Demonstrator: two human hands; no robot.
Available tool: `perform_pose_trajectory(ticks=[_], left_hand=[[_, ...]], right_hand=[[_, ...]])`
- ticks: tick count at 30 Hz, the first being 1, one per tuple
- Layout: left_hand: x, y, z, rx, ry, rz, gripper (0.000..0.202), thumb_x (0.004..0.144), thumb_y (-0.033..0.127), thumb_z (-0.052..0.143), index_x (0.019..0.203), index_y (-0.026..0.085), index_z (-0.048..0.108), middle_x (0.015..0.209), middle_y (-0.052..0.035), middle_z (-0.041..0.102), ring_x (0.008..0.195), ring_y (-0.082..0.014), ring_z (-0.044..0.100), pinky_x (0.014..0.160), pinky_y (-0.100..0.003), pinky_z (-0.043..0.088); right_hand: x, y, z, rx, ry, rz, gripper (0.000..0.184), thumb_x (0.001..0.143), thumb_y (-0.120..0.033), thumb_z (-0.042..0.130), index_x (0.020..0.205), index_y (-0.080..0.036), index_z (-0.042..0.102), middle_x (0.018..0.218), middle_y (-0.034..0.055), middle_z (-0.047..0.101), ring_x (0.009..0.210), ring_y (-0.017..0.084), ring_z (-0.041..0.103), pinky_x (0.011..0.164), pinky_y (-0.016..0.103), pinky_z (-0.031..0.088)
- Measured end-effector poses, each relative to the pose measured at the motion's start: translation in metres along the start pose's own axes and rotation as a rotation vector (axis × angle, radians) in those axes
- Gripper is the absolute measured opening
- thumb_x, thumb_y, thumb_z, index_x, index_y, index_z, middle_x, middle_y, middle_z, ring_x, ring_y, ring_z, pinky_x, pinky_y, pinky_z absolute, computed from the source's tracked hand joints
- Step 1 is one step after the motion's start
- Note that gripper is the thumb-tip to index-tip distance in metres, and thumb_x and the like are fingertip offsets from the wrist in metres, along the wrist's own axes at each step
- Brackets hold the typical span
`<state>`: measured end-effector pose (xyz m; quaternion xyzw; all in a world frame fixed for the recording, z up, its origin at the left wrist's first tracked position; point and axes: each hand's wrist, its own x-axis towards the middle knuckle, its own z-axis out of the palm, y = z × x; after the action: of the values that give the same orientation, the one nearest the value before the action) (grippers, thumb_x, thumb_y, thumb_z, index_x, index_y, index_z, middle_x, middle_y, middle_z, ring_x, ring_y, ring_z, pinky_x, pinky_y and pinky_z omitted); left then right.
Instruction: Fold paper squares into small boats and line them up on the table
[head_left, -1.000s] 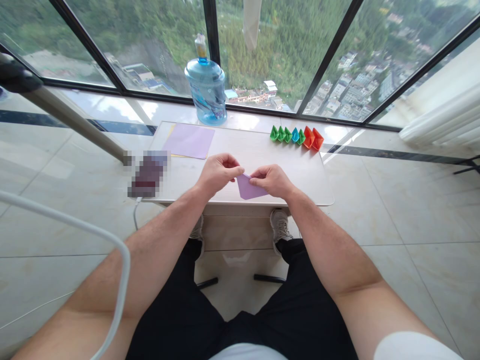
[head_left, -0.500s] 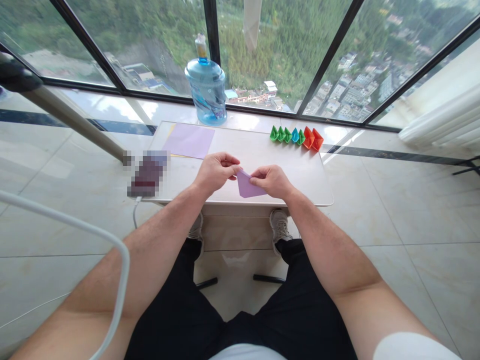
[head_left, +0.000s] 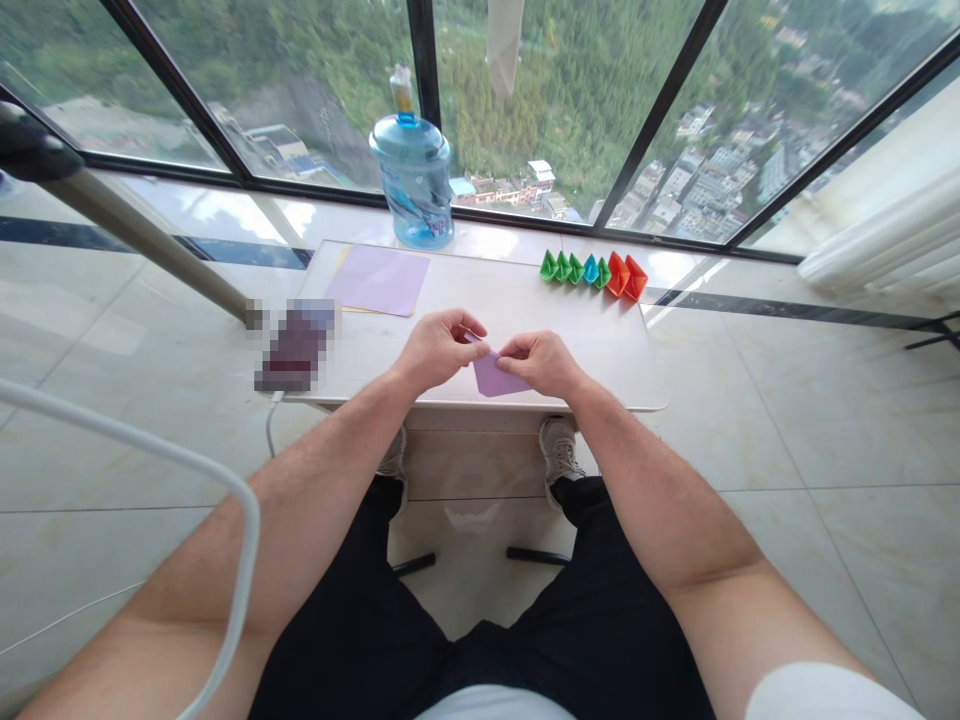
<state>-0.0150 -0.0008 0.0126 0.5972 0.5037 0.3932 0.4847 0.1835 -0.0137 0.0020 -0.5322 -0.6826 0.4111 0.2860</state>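
Note:
A small folded piece of purple paper lies near the front edge of the low white table. My left hand pinches its upper left corner with closed fingers. My right hand presses and pinches its right side, and covers part of it. The two hands' fingertips almost meet above the paper.
A flat purple sheet on a yellow one lies at the table's back left. Several folded paper boats, green, blue and orange, stand in a row at the back right. A blue water jug stands by the window. A blurred-out object sits at the left edge.
My left fingers have shifted slightly right onto the paper's top corner, so the hands are closer together. The paper has stayed in place on the table.

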Motion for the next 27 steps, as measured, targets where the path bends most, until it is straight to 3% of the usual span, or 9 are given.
perform_pose_trajectory(ticks=[6,11,18,23,27], left_hand=[[0.002,-0.004,0.003,-0.067,-0.009,-0.030,0.016,0.061,0.022,0.080,0.072,0.016,0.070,0.059,-0.0001,0.063,0.055,-0.0121,0.057,0.050,-0.024,0.048],[0.002,-0.004,0.003,-0.084,-0.033,-0.061,0.018,0.062,0.023,0.080,0.075,0.015,0.070,0.060,0.0002,0.063,0.055,-0.0118,0.059,0.051,-0.024,0.052],[-0.005,0.009,0.001,0.118,-0.156,-0.098,0.012,0.066,0.022,0.076,0.075,0.014,0.075,0.067,-0.0031,0.070,0.057,-0.0127,0.061,0.052,-0.024,0.051],[-0.001,0.004,-0.002,0.061,-0.029,-0.084,0.012,0.066,0.022,0.076,0.075,0.014,0.073,0.066,-0.0021,0.068,0.058,-0.0138,0.063,0.055,-0.026,0.054],[0.004,-0.001,-0.006,-0.079,0.098,-0.079,0.022,0.063,0.028,0.080,0.075,0.013,0.071,0.069,-0.0027,0.067,0.062,-0.0146,0.064,0.059,-0.028,0.057]], right_hand=[[-0.003,-0.007,0.002,0.050,-0.006,0.006,0.031,0.079,-0.043,0.069,0.080,-0.013,0.076,0.069,0.0027,0.070,0.062,0.012,0.056,0.055,0.023,0.040],[-0.002,-0.007,0.002,0.052,0.001,0.003,0.029,0.078,-0.041,0.069,0.077,-0.013,0.075,0.067,0.0022,0.069,0.061,0.012,0.055,0.054,0.023,0.038],[0.000,-0.002,0.007,-0.058,0.033,-0.039,0.024,0.079,-0.037,0.071,0.075,-0.015,0.077,0.066,0.0025,0.071,0.062,0.013,0.058,0.053,0.023,0.038],[0.000,-0.002,-0.001,0.033,0.040,-0.027,0.022,0.076,-0.036,0.074,0.082,-0.015,0.079,0.072,0.0031,0.073,0.065,0.014,0.061,0.059,0.024,0.043],[-0.002,-0.002,-0.013,0.065,0.091,-0.011,0.021,0.073,-0.035,0.073,0.073,-0.014,0.074,0.061,-0.0003,0.065,0.058,0.011,0.052,0.056,0.024,0.039]])
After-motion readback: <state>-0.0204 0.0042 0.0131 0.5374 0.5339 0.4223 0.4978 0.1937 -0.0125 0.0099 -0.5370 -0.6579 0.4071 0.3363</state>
